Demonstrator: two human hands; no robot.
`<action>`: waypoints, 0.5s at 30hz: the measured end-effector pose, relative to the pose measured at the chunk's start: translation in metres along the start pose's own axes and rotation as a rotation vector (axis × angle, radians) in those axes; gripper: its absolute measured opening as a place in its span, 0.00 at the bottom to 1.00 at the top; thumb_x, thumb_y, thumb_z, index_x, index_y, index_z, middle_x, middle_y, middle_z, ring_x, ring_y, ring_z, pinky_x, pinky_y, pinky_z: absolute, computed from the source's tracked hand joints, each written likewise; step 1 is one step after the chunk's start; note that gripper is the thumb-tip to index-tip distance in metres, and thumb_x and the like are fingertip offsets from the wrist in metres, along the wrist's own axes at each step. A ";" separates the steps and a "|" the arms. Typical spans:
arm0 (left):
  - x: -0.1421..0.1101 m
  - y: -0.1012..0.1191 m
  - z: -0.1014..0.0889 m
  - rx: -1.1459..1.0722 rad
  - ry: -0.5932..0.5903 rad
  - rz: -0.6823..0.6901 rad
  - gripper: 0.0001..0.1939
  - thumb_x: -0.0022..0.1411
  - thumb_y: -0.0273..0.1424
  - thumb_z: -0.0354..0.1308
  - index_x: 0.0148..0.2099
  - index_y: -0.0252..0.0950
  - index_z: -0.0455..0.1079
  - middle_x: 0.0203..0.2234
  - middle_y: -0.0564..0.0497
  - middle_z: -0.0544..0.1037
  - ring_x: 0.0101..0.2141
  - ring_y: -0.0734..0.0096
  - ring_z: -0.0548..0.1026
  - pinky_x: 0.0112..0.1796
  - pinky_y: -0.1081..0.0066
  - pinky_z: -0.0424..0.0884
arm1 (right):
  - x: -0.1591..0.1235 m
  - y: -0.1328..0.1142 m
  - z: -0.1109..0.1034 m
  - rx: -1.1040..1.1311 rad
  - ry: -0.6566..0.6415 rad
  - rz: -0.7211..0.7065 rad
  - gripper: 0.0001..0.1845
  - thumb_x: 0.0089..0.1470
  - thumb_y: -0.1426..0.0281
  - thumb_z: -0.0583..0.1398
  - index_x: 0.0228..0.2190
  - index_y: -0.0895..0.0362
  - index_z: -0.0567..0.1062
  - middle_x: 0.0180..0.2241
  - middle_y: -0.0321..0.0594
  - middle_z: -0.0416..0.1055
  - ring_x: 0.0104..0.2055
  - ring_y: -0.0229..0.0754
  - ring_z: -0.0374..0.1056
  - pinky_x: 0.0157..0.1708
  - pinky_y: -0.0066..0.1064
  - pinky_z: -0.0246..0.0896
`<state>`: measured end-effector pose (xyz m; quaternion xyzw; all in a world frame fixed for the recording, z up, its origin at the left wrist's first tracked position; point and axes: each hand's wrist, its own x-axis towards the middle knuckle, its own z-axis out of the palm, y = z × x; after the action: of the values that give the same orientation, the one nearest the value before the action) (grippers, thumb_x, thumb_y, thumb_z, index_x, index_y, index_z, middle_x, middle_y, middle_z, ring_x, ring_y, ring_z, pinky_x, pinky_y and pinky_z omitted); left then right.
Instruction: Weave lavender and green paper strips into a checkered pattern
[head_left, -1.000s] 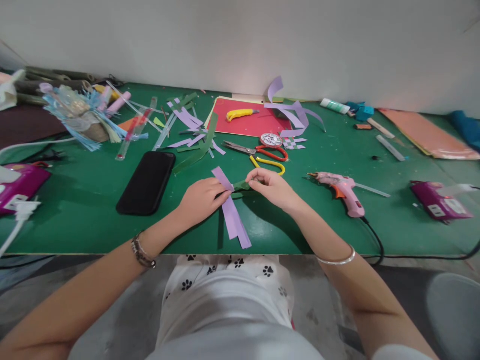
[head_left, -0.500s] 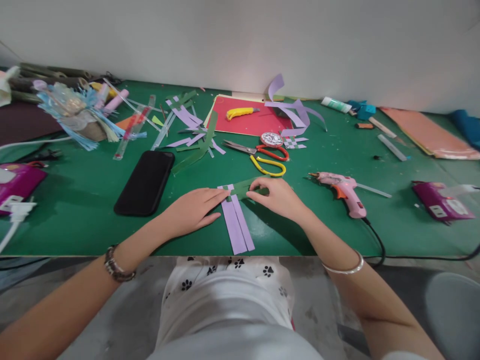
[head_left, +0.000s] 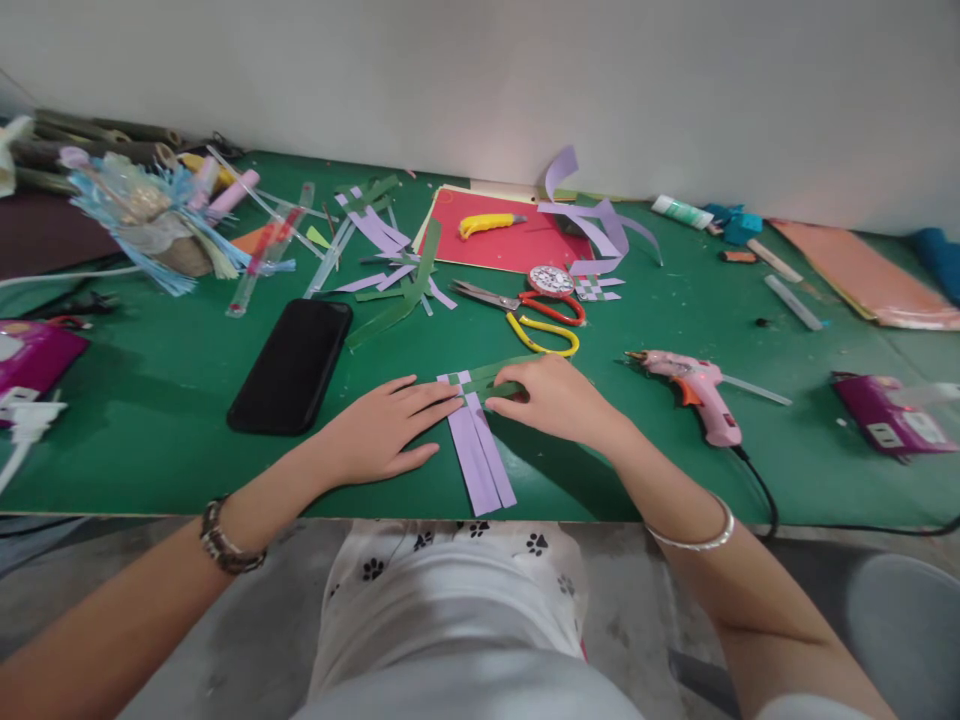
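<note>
Purple paper strips (head_left: 477, 455) run toward the table's front edge, crossed at their far end by green paper strips (head_left: 487, 376) in a small woven check. My left hand (head_left: 382, 430) lies flat from the left, fingers stretched and apart, with fingertips pressing on the woven corner. From the right, my right hand (head_left: 559, 400) has thumb and forefinger curled together around a green strip just right of the weave. Its exact grip is partly hidden by the fingers.
Near the hands lie a black phone (head_left: 291, 366), red-and-yellow-handled scissors (head_left: 547, 330) and a pink glue gun (head_left: 697, 390) with a cord. Behind are a yellow cutter (head_left: 487, 225) on red paper (head_left: 480, 252) and loose strips. A purple power socket (head_left: 892, 415) stands at right.
My left hand's fingers have spread farther apart on the weave. My right hand's fingertips have shifted slightly toward the woven part. The view has turned a little.
</note>
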<state>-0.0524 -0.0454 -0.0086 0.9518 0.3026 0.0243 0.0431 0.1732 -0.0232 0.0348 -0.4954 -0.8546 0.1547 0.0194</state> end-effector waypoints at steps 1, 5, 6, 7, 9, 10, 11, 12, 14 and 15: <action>0.000 0.000 0.000 -0.004 0.003 -0.005 0.24 0.64 0.35 0.40 0.61 0.34 0.54 0.57 0.45 0.62 0.55 0.64 0.61 0.56 0.61 0.53 | 0.002 -0.001 0.000 -0.003 -0.014 -0.002 0.14 0.50 0.61 0.57 0.30 0.59 0.76 0.25 0.41 0.74 0.28 0.39 0.65 0.27 0.28 0.48; -0.001 0.001 0.000 -0.018 0.015 -0.029 0.24 0.64 0.35 0.40 0.60 0.33 0.55 0.57 0.44 0.62 0.56 0.63 0.59 0.57 0.59 0.49 | 0.011 -0.004 0.001 -0.014 -0.043 -0.016 0.13 0.51 0.63 0.56 0.29 0.59 0.76 0.24 0.40 0.73 0.26 0.38 0.64 0.26 0.28 0.46; -0.001 0.002 0.000 -0.022 0.015 -0.038 0.24 0.64 0.35 0.40 0.60 0.33 0.55 0.57 0.44 0.61 0.56 0.63 0.59 0.57 0.58 0.48 | 0.013 -0.004 0.002 -0.014 -0.046 -0.017 0.12 0.51 0.63 0.57 0.29 0.59 0.76 0.24 0.40 0.72 0.26 0.38 0.63 0.25 0.28 0.45; -0.001 0.002 0.000 -0.026 0.012 -0.049 0.25 0.64 0.35 0.40 0.61 0.33 0.54 0.58 0.44 0.61 0.57 0.63 0.59 0.57 0.58 0.47 | 0.015 -0.004 0.003 -0.008 -0.047 -0.015 0.12 0.51 0.64 0.57 0.28 0.59 0.76 0.23 0.39 0.72 0.26 0.37 0.63 0.25 0.28 0.44; -0.001 0.002 0.000 -0.041 0.004 -0.074 0.26 0.63 0.36 0.41 0.61 0.33 0.52 0.58 0.44 0.60 0.57 0.63 0.58 0.58 0.58 0.46 | 0.017 -0.003 0.006 0.025 -0.056 -0.013 0.10 0.50 0.66 0.57 0.27 0.58 0.76 0.23 0.39 0.72 0.26 0.37 0.62 0.25 0.27 0.44; -0.001 0.002 0.000 -0.051 0.000 -0.085 0.27 0.63 0.36 0.41 0.62 0.32 0.51 0.58 0.43 0.59 0.57 0.63 0.58 0.58 0.58 0.46 | 0.018 -0.003 0.007 0.053 -0.061 -0.014 0.09 0.50 0.66 0.57 0.27 0.58 0.75 0.23 0.38 0.72 0.26 0.36 0.62 0.25 0.27 0.44; -0.001 0.002 0.000 -0.063 -0.002 -0.094 0.28 0.63 0.37 0.41 0.62 0.32 0.49 0.58 0.43 0.59 0.57 0.63 0.58 0.58 0.58 0.45 | 0.018 -0.002 0.008 0.088 -0.064 -0.018 0.09 0.50 0.67 0.57 0.26 0.58 0.75 0.24 0.38 0.72 0.26 0.36 0.62 0.26 0.27 0.45; -0.001 0.002 0.000 -0.076 -0.003 -0.100 0.28 0.62 0.37 0.41 0.63 0.31 0.48 0.58 0.43 0.59 0.57 0.63 0.57 0.58 0.58 0.45 | 0.018 0.000 0.010 0.131 -0.065 -0.024 0.09 0.51 0.68 0.57 0.26 0.58 0.75 0.24 0.37 0.72 0.26 0.35 0.61 0.26 0.27 0.46; -0.001 0.002 0.000 -0.106 -0.001 -0.103 0.28 0.62 0.37 0.42 0.63 0.31 0.48 0.58 0.42 0.60 0.57 0.63 0.57 0.58 0.57 0.44 | 0.018 0.003 0.012 0.212 -0.058 -0.029 0.08 0.51 0.69 0.56 0.25 0.58 0.74 0.25 0.37 0.72 0.26 0.34 0.62 0.27 0.26 0.47; -0.001 0.002 0.000 -0.124 0.003 -0.104 0.28 0.62 0.37 0.42 0.62 0.31 0.48 0.58 0.43 0.60 0.57 0.63 0.58 0.58 0.57 0.44 | 0.017 0.004 0.012 0.240 -0.050 -0.031 0.08 0.51 0.70 0.56 0.24 0.58 0.73 0.25 0.36 0.72 0.26 0.34 0.61 0.28 0.26 0.47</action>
<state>-0.0525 -0.0475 -0.0089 0.9303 0.3495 0.0420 0.1029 0.1654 -0.0098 0.0199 -0.4724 -0.8376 0.2680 0.0596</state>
